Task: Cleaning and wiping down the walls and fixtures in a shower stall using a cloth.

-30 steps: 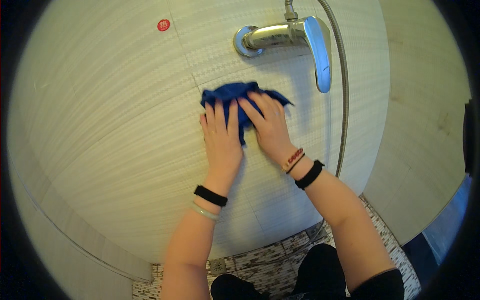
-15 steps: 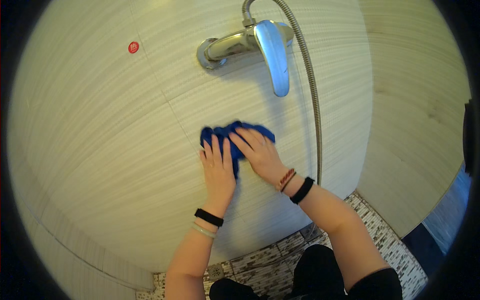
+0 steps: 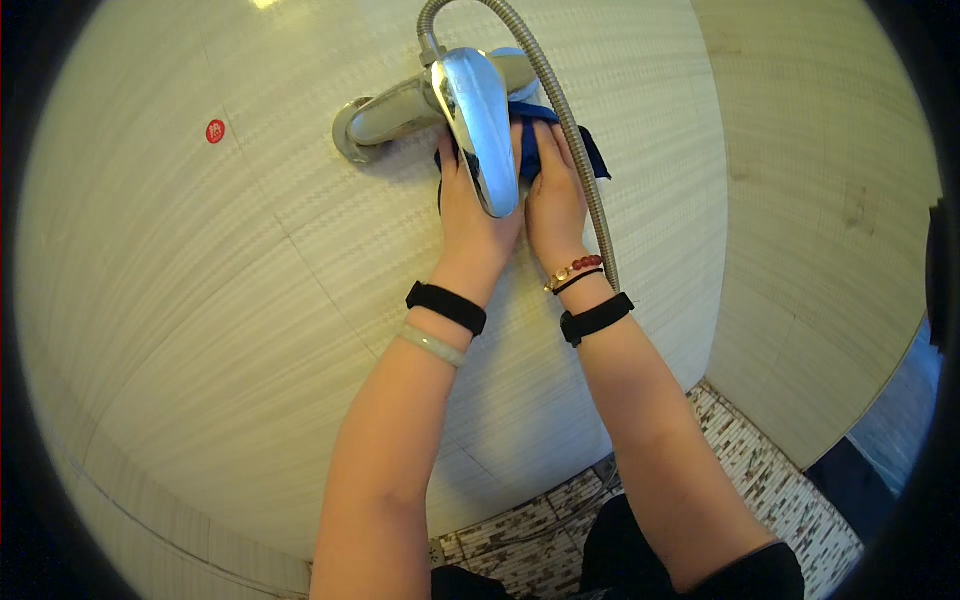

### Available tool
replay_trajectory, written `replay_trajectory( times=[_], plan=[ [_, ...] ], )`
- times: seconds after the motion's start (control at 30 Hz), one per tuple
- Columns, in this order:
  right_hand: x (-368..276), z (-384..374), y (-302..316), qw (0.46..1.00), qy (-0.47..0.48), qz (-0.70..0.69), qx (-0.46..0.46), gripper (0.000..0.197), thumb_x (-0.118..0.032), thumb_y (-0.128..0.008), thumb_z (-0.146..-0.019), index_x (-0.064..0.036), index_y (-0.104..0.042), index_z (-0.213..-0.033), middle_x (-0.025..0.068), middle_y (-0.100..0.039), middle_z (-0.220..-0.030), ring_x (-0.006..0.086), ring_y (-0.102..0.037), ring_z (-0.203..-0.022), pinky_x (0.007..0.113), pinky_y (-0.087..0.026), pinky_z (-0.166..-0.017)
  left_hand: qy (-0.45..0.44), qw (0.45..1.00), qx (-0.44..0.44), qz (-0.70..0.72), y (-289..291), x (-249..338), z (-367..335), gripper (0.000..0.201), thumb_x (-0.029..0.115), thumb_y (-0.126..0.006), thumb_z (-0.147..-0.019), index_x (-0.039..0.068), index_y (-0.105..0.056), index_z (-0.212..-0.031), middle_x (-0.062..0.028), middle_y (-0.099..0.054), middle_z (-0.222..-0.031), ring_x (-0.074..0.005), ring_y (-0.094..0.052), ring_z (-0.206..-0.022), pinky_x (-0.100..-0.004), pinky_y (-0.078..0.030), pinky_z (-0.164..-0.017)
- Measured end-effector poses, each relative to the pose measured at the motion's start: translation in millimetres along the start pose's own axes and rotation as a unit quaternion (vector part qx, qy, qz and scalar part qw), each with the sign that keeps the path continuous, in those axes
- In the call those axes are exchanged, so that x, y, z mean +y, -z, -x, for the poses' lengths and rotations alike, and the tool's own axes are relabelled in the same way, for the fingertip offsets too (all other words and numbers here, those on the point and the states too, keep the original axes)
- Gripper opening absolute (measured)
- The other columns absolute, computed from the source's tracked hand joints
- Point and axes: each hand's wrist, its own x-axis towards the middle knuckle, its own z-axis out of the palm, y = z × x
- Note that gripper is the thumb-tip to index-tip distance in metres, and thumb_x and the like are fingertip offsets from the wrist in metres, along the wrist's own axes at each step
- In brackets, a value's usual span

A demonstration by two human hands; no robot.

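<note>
both hands, left and right, press flat, fingers extended, on a soft blue cloth against ribbed cream wall tile, partly hidden behind the shiny chrome shower mixer lever; a ridged metal hose runs beside.

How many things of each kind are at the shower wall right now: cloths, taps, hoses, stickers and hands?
Blue cloth: 1, pressed to the wall under both hands
Chrome mixer tap: 1
Metal shower hose: 1
Red round sticker: 1
Hands: 2, left hand and right hand
Total: 6
</note>
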Motion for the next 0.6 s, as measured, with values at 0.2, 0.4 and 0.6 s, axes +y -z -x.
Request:
replay_trajectory(
  times=[0.2, 0.4, 0.6],
  plan=[
    [17.7, 45.4, 6.8, 0.992, -0.119, -0.018, -0.047, 0.047, 0.006, -0.037, -0.088, -0.0017, -0.045, -0.134, 0.0182, -0.048, -0.136, 0.0313, -0.046, -0.126, 0.037, -0.037, -0.104, 0.015, 0.991, -0.072, 0.112, -7.4, 12.0, 18.2, 0.042, 0.007, -0.047, -0.087, 0.012, -0.053, -0.128, -0.0175, -0.044, -0.139, -0.0350, -0.037, -0.131, -0.0430, -0.031, -0.109],
    [35.7, 150.5, 37.1, 0.985, -0.163, 0.003, -0.061, 0.043, 0.005, -0.043, -0.086, 0.0025, -0.047, -0.128, 0.0212, -0.048, -0.124, 0.0377, -0.044, -0.117, 0.045, -0.034, -0.102, -0.113, 0.985, -0.128, -0.027, -25.6, 32.9, 105.2, 0.037, 0.009, -0.047, -0.086, 0.004, -0.051, -0.122, -0.0178, -0.048, -0.128, -0.0382, -0.036, -0.131, -0.0553, -0.027, -0.107],
    [23.4, 255.1, 85.3, 0.955, -0.215, 0.034, -0.199, 0.045, 0.005, -0.043, -0.086, 0.0085, -0.039, -0.131, 0.0289, -0.041, -0.131, 0.0421, -0.040, -0.122, 0.045, -0.033, -0.103, -0.114, 0.954, -0.269, -0.069, -31.2, 43.5, 220.9, 0.045, 0.019, -0.050, -0.087, 0.008, -0.047, -0.131, -0.0134, -0.046, -0.134, -0.0321, -0.033, -0.134, -0.0505, -0.023, -0.110]
  ],
)
